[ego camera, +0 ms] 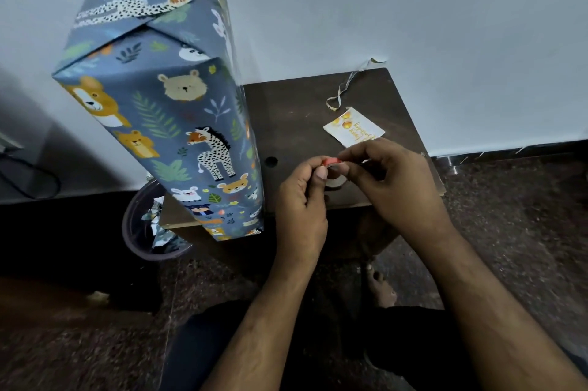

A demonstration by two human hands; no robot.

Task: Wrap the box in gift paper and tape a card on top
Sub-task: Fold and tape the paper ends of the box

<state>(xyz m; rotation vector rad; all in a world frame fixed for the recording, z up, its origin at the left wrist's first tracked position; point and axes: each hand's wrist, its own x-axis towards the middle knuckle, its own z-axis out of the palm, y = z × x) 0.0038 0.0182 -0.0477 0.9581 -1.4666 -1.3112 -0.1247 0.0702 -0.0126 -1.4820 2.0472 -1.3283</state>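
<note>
Below, dark bin (pixel 135 231) holding paper scraps (pixel 159 228), left hand (pixel 300 199) and right hand (pixel 391 180) both pinching tape roll (pixel 334 168)

A dark wooden counter (pixel 296 123) carries the upright wrapped box (pixel 178 123), a greeting card (pixel 353 129) and what is possibly a ribbon (pixel 337 98).

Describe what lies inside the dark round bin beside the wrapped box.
Crumpled scraps of gift paper lie in the bin. The wrapped box and the table edge cover its right part, so anything there or beneath the scraps is hidden.
</note>
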